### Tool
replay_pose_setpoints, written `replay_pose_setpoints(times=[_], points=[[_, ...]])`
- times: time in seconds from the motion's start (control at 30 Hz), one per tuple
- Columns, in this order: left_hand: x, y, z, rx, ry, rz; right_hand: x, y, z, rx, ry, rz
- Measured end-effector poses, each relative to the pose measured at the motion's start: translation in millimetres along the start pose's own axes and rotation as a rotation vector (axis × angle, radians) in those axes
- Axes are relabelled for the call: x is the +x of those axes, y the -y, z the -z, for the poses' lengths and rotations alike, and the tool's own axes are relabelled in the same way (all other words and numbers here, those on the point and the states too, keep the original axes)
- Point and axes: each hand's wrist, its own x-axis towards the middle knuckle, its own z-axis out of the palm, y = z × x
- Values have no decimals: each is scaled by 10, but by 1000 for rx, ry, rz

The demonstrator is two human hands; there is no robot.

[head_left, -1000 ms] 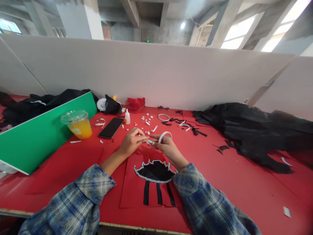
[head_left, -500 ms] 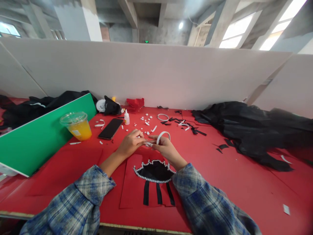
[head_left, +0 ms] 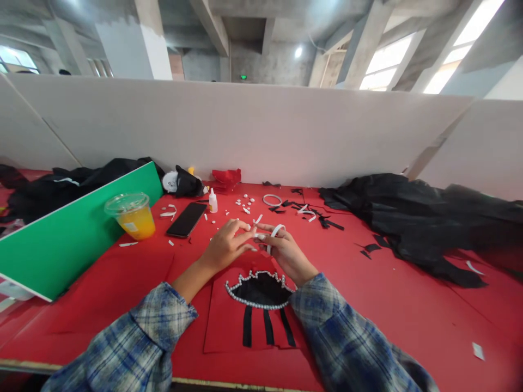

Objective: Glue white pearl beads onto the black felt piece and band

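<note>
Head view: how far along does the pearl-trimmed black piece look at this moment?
Done: the black shape on its red sheet already carries a pearl border all round, with three black strips below. In hand: the left hand and right hand meet above it on a white strip. Left: loose white bits and a glue bottle lie unused farther back.
</note>
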Motion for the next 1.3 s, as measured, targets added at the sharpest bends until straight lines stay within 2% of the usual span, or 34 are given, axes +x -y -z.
replay_pose_setpoints(times=[0.1,0.2,0.27,0.37,0.43,0.53,0.57,0.6,0.7,0.77,0.83,0.9,0.97,1.03,1.17,1.23,1.3], points=[[-11,32,-34,-243,-5,230,25,9,50,-77,27,58],[8,70,-40,-555,81,502,70,-10,81,-246,8,140],[33,91,-16,-668,133,582,97,-30,86,-370,-15,169],[54,130,69,-660,202,601,117,-59,87,-548,-29,196],[44,178,168,-665,372,612,116,-74,87,-612,-9,197],[11,290,388,-724,822,620,94,-94,79,-638,109,140],[2,331,471,-738,917,607,82,-99,70,-635,158,112],[-5,371,551,-737,948,589,68,-102,57,-626,206,83],[-19,473,719,-693,905,552,17,-100,5,-540,297,5],[-29,528,731,-619,839,550,-16,-91,-29,-467,329,-33],[-46,576,657,-502,691,561,-39,-79,-52,-394,348,-63],[-68,608,526,-342,464,574,-49,-69,-61,-333,368,-92],[-88,610,381,-159,339,575,-49,-63,-58,-291,372,-106],[-96,578,259,6,346,532,-45,-58,-52,-270,368,-103],[-55,456,134,313,524,365,-43,-55,-49,-262,349,-92],[-18,396,118,385,571,327,-46,-55,-57,-262,337,-86],[12,351,114,393,570,328,-47,-56,-67,-259,333,-85]])
